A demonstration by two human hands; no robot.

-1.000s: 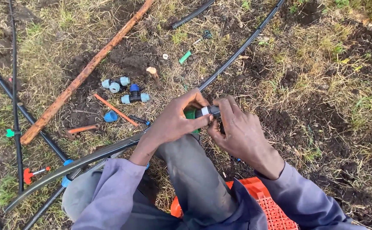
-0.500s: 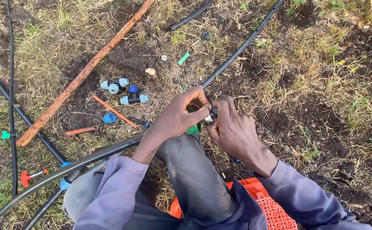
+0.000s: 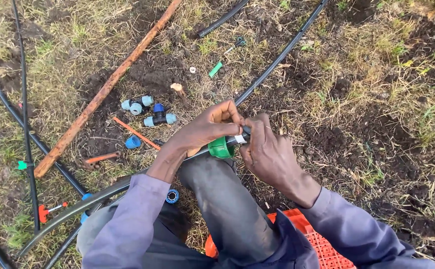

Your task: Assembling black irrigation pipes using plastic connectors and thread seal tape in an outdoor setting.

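From the head camera I look straight down on both hands, which meet just above the knee over a black irrigation pipe (image 3: 128, 187). The pipe runs from the near left, under the hands, and on toward the far right.

My left hand (image 3: 202, 130) is curled around a green pipe fitting (image 3: 221, 147) on the pipe, fingers closed over its top and thumb side pressing in. My right hand (image 3: 270, 154) comes in from the right and pinches a narrow white strip, probably thread tape (image 3: 240, 139), against the pipe end just right of the green fitting; its fingertips are closed on that strip and touch the left hand's fingers.

On the bare soil left of the hands lie two blue tee fittings (image 3: 158, 115), side by side, and a small blue cap (image 3: 133, 142) nearer to me. A thin orange stick (image 3: 135, 132) lies between cap and tees. A long brown wooden pole (image 3: 105, 89) slants from the far centre to the near left. A short green piece (image 3: 215, 69) sits farther off on the soil. A blue ring (image 3: 172, 196) rests by my left forearm. An orange plastic crate (image 3: 322, 244) sits under my right arm, near the bottom edge.
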